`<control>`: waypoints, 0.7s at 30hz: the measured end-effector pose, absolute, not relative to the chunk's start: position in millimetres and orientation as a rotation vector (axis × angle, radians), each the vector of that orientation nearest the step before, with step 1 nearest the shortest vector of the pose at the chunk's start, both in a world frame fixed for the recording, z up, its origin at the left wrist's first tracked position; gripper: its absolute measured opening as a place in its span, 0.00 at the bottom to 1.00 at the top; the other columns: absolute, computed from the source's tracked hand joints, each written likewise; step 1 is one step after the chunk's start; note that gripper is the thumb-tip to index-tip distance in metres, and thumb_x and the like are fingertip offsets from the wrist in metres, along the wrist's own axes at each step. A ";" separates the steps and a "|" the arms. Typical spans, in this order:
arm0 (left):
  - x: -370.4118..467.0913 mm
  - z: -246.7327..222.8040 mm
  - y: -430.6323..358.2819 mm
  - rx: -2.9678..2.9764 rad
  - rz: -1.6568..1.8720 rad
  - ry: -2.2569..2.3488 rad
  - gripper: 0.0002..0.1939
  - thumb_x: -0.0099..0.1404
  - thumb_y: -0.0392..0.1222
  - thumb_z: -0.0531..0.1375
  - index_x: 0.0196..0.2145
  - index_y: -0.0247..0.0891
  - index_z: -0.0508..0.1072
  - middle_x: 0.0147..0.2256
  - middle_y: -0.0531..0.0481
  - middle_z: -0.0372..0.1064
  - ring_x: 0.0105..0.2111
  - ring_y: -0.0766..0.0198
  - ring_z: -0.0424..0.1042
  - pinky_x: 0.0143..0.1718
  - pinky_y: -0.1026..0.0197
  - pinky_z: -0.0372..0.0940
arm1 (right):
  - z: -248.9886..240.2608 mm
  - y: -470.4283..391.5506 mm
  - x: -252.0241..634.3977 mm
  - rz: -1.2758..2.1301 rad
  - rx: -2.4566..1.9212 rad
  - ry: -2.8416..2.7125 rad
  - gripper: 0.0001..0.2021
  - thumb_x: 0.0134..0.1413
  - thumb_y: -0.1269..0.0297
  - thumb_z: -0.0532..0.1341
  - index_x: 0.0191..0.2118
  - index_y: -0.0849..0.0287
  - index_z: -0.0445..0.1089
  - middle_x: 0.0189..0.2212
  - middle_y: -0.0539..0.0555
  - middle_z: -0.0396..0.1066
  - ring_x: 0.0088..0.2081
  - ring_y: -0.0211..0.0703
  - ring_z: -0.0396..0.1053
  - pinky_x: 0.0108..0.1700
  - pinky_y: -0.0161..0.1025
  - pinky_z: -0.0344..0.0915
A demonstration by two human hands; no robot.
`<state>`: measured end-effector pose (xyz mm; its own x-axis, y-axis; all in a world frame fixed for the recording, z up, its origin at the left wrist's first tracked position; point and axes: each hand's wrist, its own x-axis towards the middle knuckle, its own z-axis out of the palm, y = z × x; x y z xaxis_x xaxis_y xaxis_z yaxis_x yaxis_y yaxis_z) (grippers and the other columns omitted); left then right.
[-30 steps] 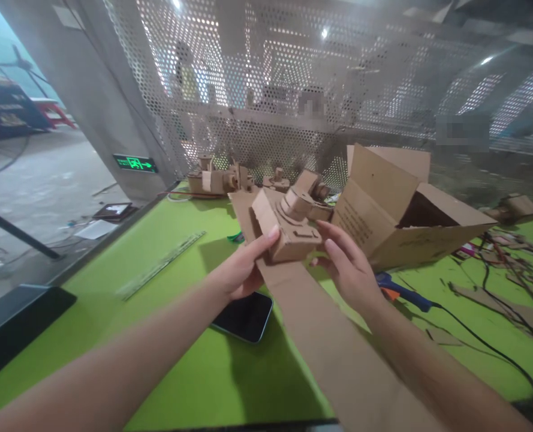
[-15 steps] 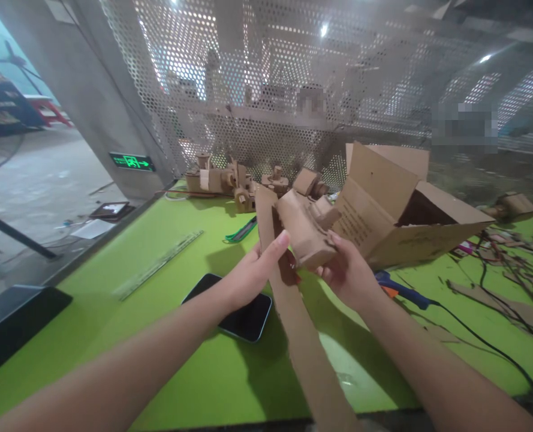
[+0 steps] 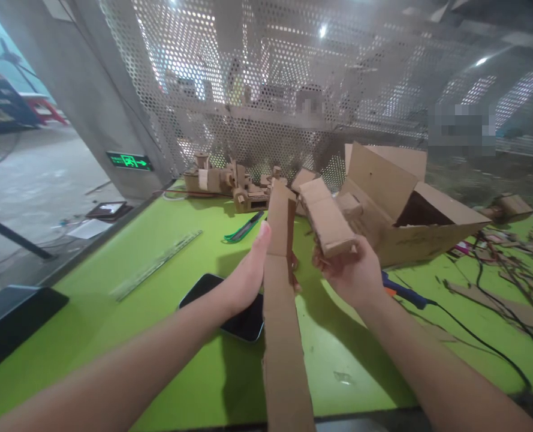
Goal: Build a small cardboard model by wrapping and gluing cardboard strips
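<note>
A long folded cardboard strip point(image 3: 284, 336) stands tilted over the green table point(image 3: 158, 372), running down past the table's front edge. My left hand point(image 3: 250, 270) grips its upper part, thumb on the near side and fingertips showing at the far side. To the right, my right hand point(image 3: 354, 273) holds a small cardboard block point(image 3: 327, 219) from below, with a smaller cardboard part attached behind it. Strip and block are apart. Under my left wrist lies a black phone point(image 3: 243, 321), partly covered.
Behind are a green cutter point(image 3: 243, 230), cardboard models point(image 3: 207, 180) and an open carton point(image 3: 428, 240). A clear ruler point(image 3: 158, 265) lies left. At right are a blue glue gun point(image 3: 407, 292), its cable and cardboard scraps point(image 3: 495, 303). A dark box point(image 3: 17, 318) sits far left.
The strip has turned more upright and its fold faces me. My right hand has moved the block rightward, away from the strip, and turned it.
</note>
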<state>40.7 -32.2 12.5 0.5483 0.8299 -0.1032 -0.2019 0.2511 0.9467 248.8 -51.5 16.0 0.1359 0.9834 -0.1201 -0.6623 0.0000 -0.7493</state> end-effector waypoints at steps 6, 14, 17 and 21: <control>41.1 23.2 -34.7 1.061 0.718 0.781 0.52 0.63 0.87 0.38 0.37 0.36 0.79 0.29 0.39 0.81 0.29 0.52 0.80 0.33 0.52 0.76 | 10.0 -48.3 255.8 1.524 -0.716 -0.520 0.15 0.60 0.54 0.59 0.44 0.55 0.78 0.32 0.56 0.78 0.32 0.47 0.73 0.33 0.41 0.74; 42.2 15.2 -34.0 1.118 0.764 0.735 0.48 0.67 0.83 0.43 0.40 0.37 0.82 0.32 0.41 0.83 0.30 0.51 0.81 0.38 0.50 0.77 | 3.8 -51.6 250.6 1.492 -0.809 -0.694 0.14 0.57 0.52 0.67 0.46 0.51 0.78 0.39 0.52 0.80 0.37 0.46 0.74 0.36 0.41 0.73; 40.8 10.0 -34.3 1.155 0.688 0.759 0.48 0.68 0.81 0.43 0.45 0.35 0.84 0.35 0.40 0.84 0.35 0.47 0.83 0.42 0.48 0.78 | -2.8 -53.6 246.0 1.400 -0.840 -0.874 0.13 0.54 0.56 0.73 0.46 0.50 0.79 0.46 0.52 0.80 0.43 0.46 0.75 0.41 0.40 0.72; 40.2 4.3 -32.1 1.139 0.629 0.761 0.49 0.69 0.80 0.43 0.51 0.35 0.83 0.39 0.38 0.85 0.38 0.42 0.84 0.44 0.45 0.78 | -7.1 -53.8 245.8 1.375 -0.849 -0.973 0.14 0.56 0.55 0.74 0.46 0.51 0.80 0.45 0.51 0.79 0.44 0.45 0.73 0.44 0.39 0.70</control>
<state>40.2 -32.1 4.3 0.5984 0.7735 -0.2086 -0.0590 0.3022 0.9514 245.8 -53.8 -7.1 -0.0445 0.9972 0.0608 -0.3889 0.0388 -0.9205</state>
